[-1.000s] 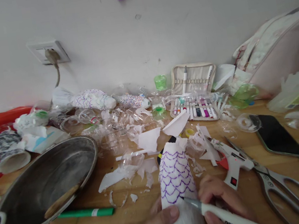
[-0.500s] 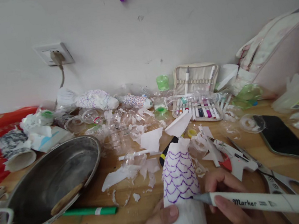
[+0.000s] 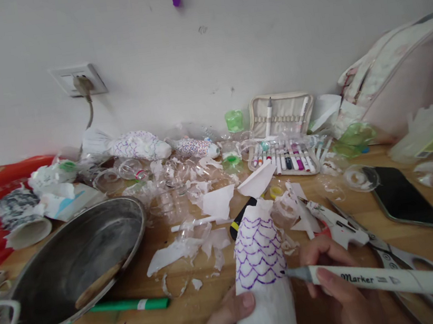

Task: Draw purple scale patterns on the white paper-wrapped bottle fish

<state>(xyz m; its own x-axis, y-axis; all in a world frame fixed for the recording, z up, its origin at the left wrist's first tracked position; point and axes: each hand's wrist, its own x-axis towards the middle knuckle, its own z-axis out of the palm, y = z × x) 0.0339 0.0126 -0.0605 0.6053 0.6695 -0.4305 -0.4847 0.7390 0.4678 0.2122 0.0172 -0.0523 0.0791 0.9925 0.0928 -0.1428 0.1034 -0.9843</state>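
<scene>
My left hand grips a white paper-covered fish body, its thumb pressed on the plain lower part. Rows of purple scales cover the upper part of that body. My right hand is closed around a white marker, whose dark tip is at the right edge of the lowest scale row. Whether the tip touches the paper I cannot tell. Farther back lie a larger white fish with purple scales and a smaller fish with coloured scales.
A metal pan with a wooden stick stands left, a green marker beside it. Plastic and paper scraps litter the middle. An open marker case is at the back. Scissors, a glue gun and a phone lie right.
The marker tip has moved right along the lowest scale row to the body's edge, my right hand with it. My left hand still grips the fish body, which has shifted slightly left.
</scene>
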